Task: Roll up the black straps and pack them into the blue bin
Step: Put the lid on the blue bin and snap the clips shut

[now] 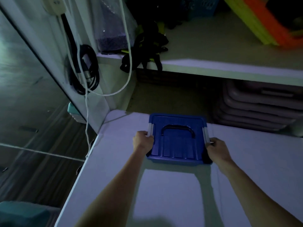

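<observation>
The blue bin [177,141] stands on a white table [164,194] with its lid on and a dark handle folded flat on top. My left hand [142,140] grips the grey latch on the bin's left side. My right hand [217,149] grips the grey latch on its right side. A tangle of black straps [147,46] with yellow-green bits lies on the shelf above and behind, some ends hanging over the shelf edge. The bin's inside is hidden by the lid.
A white shelf [229,66] runs across the back, with an orange and yellow bin [268,25] at its right. Stacked grey trays [259,105] sit under it. A coiled black cable [86,69] and a white cord [129,63] hang at left. The table's left edge drops to the floor.
</observation>
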`<state>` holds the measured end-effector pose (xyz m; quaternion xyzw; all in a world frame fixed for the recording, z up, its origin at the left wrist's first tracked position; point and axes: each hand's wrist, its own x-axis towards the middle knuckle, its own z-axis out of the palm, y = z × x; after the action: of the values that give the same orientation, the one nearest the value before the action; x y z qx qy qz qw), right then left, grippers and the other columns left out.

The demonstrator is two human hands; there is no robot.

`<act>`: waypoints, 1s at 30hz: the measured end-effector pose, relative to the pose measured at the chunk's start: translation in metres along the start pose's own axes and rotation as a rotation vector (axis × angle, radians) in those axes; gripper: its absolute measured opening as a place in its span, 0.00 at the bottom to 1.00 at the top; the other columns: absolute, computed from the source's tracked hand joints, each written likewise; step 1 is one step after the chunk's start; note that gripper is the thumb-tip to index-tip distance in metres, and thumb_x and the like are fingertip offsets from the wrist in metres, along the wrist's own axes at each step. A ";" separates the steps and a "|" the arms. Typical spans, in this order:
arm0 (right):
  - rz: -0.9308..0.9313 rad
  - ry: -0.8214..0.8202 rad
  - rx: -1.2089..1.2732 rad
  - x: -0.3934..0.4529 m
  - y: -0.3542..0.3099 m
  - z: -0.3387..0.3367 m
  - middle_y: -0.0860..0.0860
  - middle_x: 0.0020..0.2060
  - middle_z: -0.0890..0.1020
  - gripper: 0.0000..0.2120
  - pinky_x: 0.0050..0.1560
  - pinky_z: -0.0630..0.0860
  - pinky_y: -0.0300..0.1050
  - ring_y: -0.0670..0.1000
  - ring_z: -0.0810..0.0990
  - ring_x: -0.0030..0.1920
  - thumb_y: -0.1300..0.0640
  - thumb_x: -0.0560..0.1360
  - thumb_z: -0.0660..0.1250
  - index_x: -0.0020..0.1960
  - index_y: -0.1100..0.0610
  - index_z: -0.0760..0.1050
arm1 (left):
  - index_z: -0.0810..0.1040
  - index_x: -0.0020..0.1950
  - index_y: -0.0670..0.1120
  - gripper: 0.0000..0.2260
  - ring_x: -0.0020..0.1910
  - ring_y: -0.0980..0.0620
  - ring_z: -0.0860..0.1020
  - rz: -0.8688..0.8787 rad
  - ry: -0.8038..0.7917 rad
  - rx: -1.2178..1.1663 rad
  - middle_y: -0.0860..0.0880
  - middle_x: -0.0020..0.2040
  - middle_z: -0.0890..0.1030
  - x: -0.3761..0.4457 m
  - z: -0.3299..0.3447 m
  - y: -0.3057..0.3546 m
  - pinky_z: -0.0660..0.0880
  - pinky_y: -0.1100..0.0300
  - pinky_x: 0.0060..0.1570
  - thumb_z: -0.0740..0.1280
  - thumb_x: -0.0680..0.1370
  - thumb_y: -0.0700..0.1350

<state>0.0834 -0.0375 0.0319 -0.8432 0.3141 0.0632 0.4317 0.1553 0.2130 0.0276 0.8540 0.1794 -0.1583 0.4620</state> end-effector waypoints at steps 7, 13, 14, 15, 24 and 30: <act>0.001 0.091 0.116 0.002 0.026 -0.076 0.55 0.49 0.82 0.14 0.51 0.77 0.46 0.55 0.80 0.47 0.66 0.80 0.55 0.57 0.58 0.77 | 0.84 0.45 0.38 0.10 0.41 0.43 0.80 0.130 -0.103 0.036 0.41 0.41 0.83 -0.014 0.059 0.051 0.72 0.58 0.39 0.63 0.76 0.38; 0.006 0.075 0.159 0.037 0.049 -0.132 0.57 0.51 0.82 0.11 0.53 0.78 0.51 0.57 0.81 0.50 0.64 0.80 0.59 0.59 0.61 0.76 | 0.82 0.46 0.45 0.11 0.48 0.42 0.81 0.184 -0.150 0.083 0.43 0.46 0.84 -0.015 0.115 0.098 0.74 0.58 0.44 0.61 0.76 0.36; 0.011 0.064 0.162 0.043 0.053 -0.138 0.58 0.51 0.83 0.11 0.54 0.78 0.52 0.57 0.81 0.50 0.63 0.80 0.59 0.59 0.61 0.76 | 0.82 0.45 0.45 0.11 0.48 0.42 0.81 0.182 -0.151 0.093 0.43 0.45 0.83 -0.015 0.123 0.104 0.73 0.58 0.43 0.61 0.76 0.36; 0.016 0.050 0.166 0.048 0.056 -0.144 0.58 0.51 0.83 0.11 0.54 0.78 0.52 0.57 0.81 0.50 0.63 0.80 0.60 0.59 0.60 0.76 | 0.81 0.45 0.45 0.11 0.47 0.42 0.81 0.176 -0.151 0.101 0.43 0.44 0.83 -0.015 0.131 0.109 0.72 0.59 0.43 0.60 0.76 0.36; 0.006 -0.092 0.292 0.087 0.075 -0.166 0.50 0.59 0.78 0.17 0.62 0.72 0.47 0.53 0.77 0.55 0.60 0.79 0.66 0.67 0.57 0.72 | 0.81 0.47 0.40 0.08 0.50 0.41 0.81 0.113 -0.078 0.160 0.42 0.45 0.82 -0.006 0.166 0.125 0.71 0.59 0.44 0.62 0.77 0.36; 0.015 -0.127 0.358 0.097 0.085 -0.165 0.50 0.73 0.68 0.32 0.74 0.63 0.50 0.54 0.69 0.72 0.56 0.79 0.67 0.78 0.58 0.58 | 0.76 0.45 0.41 0.06 0.51 0.40 0.79 0.134 -0.041 0.186 0.42 0.47 0.78 -0.015 0.183 0.131 0.74 0.55 0.48 0.60 0.79 0.35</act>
<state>0.0835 -0.2465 0.0394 -0.7449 0.2986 0.0624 0.5934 0.1818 -0.0110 0.0342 0.8999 0.0968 -0.1603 0.3938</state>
